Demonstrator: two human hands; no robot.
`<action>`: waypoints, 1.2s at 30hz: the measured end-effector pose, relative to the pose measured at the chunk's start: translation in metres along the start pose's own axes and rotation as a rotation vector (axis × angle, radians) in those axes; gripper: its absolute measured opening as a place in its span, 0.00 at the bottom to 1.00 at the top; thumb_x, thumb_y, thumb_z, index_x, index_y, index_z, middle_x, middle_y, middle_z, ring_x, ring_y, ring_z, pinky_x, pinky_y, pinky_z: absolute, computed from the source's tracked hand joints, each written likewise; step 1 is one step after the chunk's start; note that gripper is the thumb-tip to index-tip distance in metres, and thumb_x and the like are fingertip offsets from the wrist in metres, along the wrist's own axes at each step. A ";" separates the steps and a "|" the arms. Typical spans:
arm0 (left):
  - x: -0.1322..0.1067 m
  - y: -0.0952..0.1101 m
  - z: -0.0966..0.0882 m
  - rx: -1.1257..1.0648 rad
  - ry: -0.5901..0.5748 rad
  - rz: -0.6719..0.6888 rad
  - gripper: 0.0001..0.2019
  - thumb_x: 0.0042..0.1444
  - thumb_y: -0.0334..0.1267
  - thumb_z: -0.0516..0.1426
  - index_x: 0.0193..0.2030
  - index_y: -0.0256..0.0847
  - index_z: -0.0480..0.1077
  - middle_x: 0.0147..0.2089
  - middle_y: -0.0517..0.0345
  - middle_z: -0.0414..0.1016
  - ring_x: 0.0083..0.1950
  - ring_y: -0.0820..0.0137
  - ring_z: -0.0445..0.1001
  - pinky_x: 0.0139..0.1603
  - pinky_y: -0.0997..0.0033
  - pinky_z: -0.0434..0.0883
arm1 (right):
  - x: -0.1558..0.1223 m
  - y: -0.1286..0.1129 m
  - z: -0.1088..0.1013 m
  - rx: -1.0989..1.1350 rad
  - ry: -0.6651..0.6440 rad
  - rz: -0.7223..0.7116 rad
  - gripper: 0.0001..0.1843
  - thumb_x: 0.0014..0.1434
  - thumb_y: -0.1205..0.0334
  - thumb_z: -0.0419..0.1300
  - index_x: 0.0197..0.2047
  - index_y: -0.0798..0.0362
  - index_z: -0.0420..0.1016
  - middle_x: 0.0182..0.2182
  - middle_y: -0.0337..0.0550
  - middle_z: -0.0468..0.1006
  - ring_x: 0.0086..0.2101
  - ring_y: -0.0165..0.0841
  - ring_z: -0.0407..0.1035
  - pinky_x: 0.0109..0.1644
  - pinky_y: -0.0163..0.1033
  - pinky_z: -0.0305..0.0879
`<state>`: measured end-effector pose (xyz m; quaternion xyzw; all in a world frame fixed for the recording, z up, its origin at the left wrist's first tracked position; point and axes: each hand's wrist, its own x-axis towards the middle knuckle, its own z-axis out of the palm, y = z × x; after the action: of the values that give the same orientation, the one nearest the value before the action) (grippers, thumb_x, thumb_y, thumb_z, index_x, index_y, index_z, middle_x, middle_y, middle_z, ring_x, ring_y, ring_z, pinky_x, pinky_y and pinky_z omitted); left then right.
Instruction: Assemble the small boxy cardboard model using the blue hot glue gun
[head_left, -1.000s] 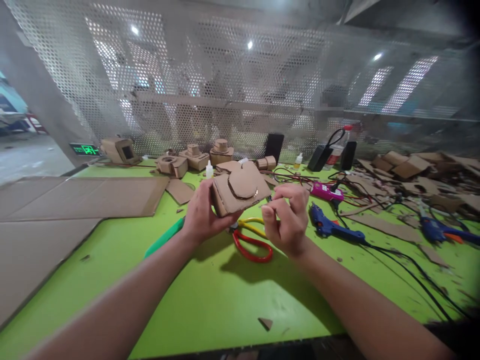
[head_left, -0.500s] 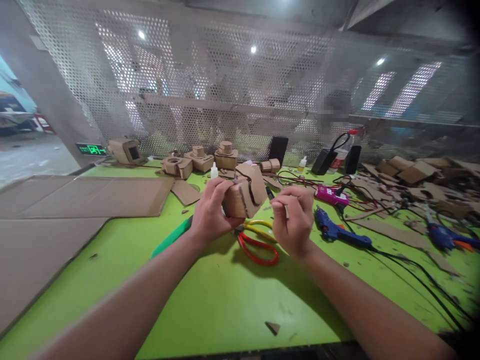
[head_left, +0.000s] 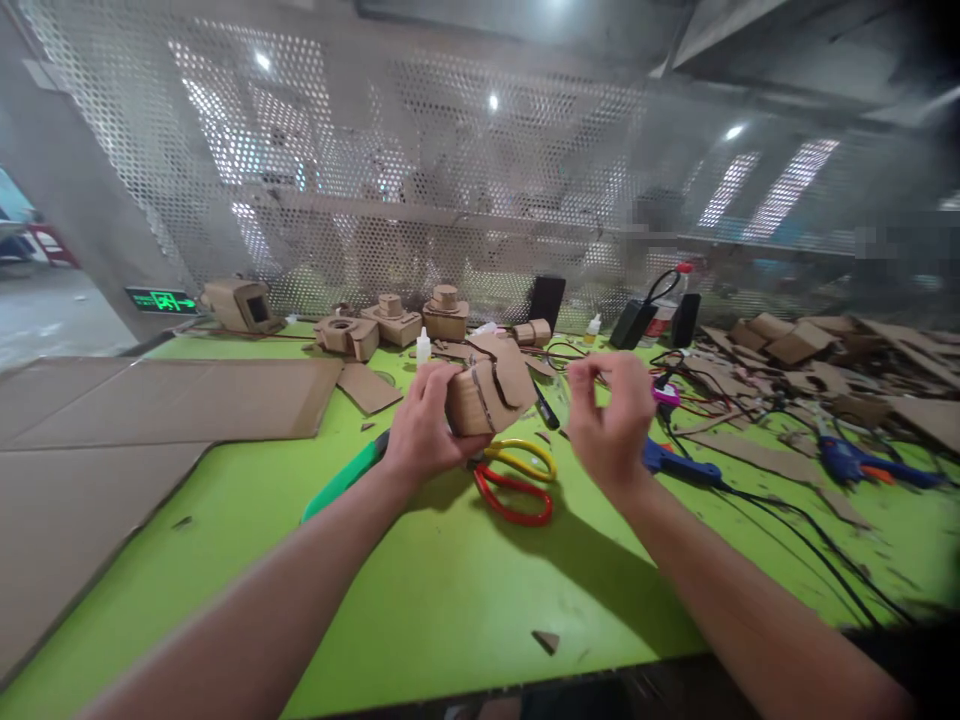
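Note:
My left hand (head_left: 424,420) is closed around a small boxy cardboard model (head_left: 480,395), holding it tilted above the table. A dark gap runs along the model's curved edge, beside a flat panel. To its right, my right hand (head_left: 611,415) is raised with thumb and fingertips pinched; whatever they hold, if anything, is too small to make out. Under the model lie scissors (head_left: 517,518) with red and yellow handles. A green-handled tool (head_left: 341,485) is partly behind my left hand. Between the hands, a slim black tool (head_left: 546,408) lies on the table.
Cardboard camera models (head_left: 390,318) line the back, near a white glue bottle (head_left: 424,346). Large cardboard sheets (head_left: 172,400) cover the left side. Blue glue guns (head_left: 686,465), cables and cardboard scraps (head_left: 795,340) occupy the right. A perforated metal screen (head_left: 450,180) stands behind.
My right hand has moved right and slightly up, away from the cardboard model, uncovering the slim black tool. My left hand still holds the model. The view has shifted slightly.

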<state>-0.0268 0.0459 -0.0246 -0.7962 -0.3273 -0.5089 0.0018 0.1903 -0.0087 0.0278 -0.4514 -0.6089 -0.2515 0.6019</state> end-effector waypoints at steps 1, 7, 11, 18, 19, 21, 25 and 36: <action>0.000 0.000 0.000 -0.004 -0.008 -0.029 0.34 0.47 0.45 0.67 0.58 0.43 0.59 0.56 0.45 0.69 0.56 0.52 0.72 0.54 0.51 0.73 | 0.012 0.005 -0.008 0.006 -0.049 0.124 0.08 0.67 0.58 0.57 0.36 0.49 0.72 0.26 0.39 0.72 0.29 0.35 0.68 0.40 0.45 0.66; 0.002 0.008 0.000 -0.073 -0.033 -0.176 0.33 0.50 0.54 0.65 0.56 0.38 0.61 0.52 0.41 0.72 0.53 0.50 0.73 0.53 0.48 0.72 | 0.030 0.041 -0.086 -0.243 -0.424 0.310 0.13 0.57 0.53 0.67 0.43 0.50 0.79 0.40 0.46 0.82 0.39 0.41 0.76 0.38 0.42 0.68; 0.000 0.019 0.002 -0.185 -0.068 -0.291 0.33 0.49 0.50 0.65 0.58 0.39 0.60 0.54 0.42 0.72 0.54 0.51 0.73 0.55 0.48 0.72 | -0.013 0.051 -0.139 -0.430 -0.642 0.199 0.24 0.67 0.47 0.55 0.26 0.51 0.77 0.24 0.46 0.80 0.28 0.39 0.74 0.34 0.43 0.66; 0.000 0.033 0.008 -0.234 -0.137 -0.608 0.30 0.45 0.55 0.68 0.47 0.42 0.62 0.45 0.50 0.72 0.46 0.54 0.74 0.49 0.48 0.74 | -0.037 0.100 -0.158 -0.766 -1.133 0.232 0.33 0.59 0.67 0.56 0.68 0.58 0.66 0.64 0.59 0.72 0.61 0.50 0.69 0.60 0.51 0.67; 0.000 0.034 0.008 -0.219 -0.138 -0.612 0.30 0.44 0.55 0.69 0.46 0.42 0.62 0.44 0.52 0.72 0.45 0.55 0.74 0.49 0.48 0.74 | -0.035 0.105 -0.152 -0.775 -1.161 0.250 0.33 0.59 0.67 0.56 0.69 0.58 0.66 0.63 0.60 0.73 0.60 0.51 0.69 0.59 0.52 0.67; 0.001 0.034 0.008 -0.214 -0.126 -0.601 0.32 0.41 0.55 0.70 0.46 0.43 0.62 0.44 0.53 0.71 0.46 0.55 0.74 0.50 0.48 0.74 | -0.033 0.111 -0.139 -0.795 -1.194 0.285 0.31 0.59 0.67 0.57 0.67 0.58 0.68 0.59 0.63 0.76 0.57 0.55 0.72 0.55 0.54 0.69; 0.003 0.034 0.010 -0.247 -0.046 -0.564 0.35 0.41 0.51 0.71 0.51 0.42 0.60 0.48 0.51 0.71 0.52 0.54 0.74 0.57 0.47 0.73 | -0.030 0.112 -0.125 -0.769 -1.186 0.342 0.26 0.56 0.68 0.60 0.59 0.56 0.74 0.53 0.61 0.79 0.53 0.53 0.74 0.52 0.49 0.69; 0.008 0.052 0.006 -0.435 -0.017 -0.679 0.35 0.46 0.50 0.71 0.53 0.44 0.57 0.54 0.45 0.70 0.59 0.51 0.73 0.62 0.47 0.72 | -0.012 0.043 -0.064 0.386 -0.435 0.951 0.12 0.63 0.52 0.62 0.44 0.51 0.73 0.31 0.46 0.83 0.31 0.41 0.78 0.35 0.48 0.77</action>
<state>0.0070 0.0116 -0.0039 -0.6288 -0.4564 -0.5313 -0.3377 0.2581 -0.0463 0.0156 -0.5995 -0.4833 0.2631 0.5811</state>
